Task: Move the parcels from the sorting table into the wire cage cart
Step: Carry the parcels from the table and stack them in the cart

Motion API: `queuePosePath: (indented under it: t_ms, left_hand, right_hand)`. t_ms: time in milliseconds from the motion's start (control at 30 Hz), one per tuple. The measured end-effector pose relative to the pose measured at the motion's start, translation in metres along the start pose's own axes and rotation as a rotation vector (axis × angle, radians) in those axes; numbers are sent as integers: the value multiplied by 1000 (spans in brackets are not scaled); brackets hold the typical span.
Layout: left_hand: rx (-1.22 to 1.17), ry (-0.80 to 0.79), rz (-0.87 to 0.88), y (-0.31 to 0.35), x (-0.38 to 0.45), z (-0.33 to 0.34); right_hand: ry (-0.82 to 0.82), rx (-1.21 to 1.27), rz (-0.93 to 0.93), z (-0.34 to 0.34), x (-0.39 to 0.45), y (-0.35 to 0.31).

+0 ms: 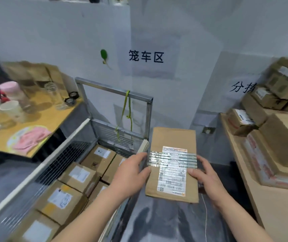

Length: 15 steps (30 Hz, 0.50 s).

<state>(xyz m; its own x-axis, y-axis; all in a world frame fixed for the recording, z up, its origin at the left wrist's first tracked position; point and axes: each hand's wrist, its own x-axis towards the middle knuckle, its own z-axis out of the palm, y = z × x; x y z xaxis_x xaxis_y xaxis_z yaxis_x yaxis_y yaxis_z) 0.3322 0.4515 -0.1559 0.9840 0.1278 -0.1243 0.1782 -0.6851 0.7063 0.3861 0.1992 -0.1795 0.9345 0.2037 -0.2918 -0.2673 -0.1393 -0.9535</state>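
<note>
Both forearms reach forward from the bottom edge of the head view, and between the two hands is a flat brown parcel (172, 165). It is held in the air, above the dark floor, just to the right of the wire cage cart (80, 138). The left hand (131, 173) grips the left edge of the parcel: the thumb lies on the top face near the strip of clear tape, and the other fingers go around the edge and under it. The right hand (204, 173) grips the right edge in the same way, with the thumb on the white shipping label (173, 170) and the fingers curled beside and below the edge. So the parcel sits between the two palms, its long side pointing away from the person, its label facing up.

Inside the cart lie several cardboard boxes (64, 189) with white labels, close together and touching each other. A green cord (128, 109) hangs from the metal frame at the far end of the cart.

On the right stands the sorting table (241, 172), and on it more brown parcels (272, 130) are stacked, some in a pile against the wall.

On the left, beyond the cart, is a wooden table (40, 142) with cups, glass jars and a pink cloth (31, 138). This part is blurred.
</note>
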Motion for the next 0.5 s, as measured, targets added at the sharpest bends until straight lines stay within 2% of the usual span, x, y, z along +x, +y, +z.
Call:
queuePosePath:
  t_ms: [200,500]
  left_hand:
    - [184,94,-29,-35,1,-28]
    - [337,190,-261,-58,24,-40]
  right_hand:
    - [-101,-66,-18,35,39,-13]
    - [-354,-118,64,70,133,-16]
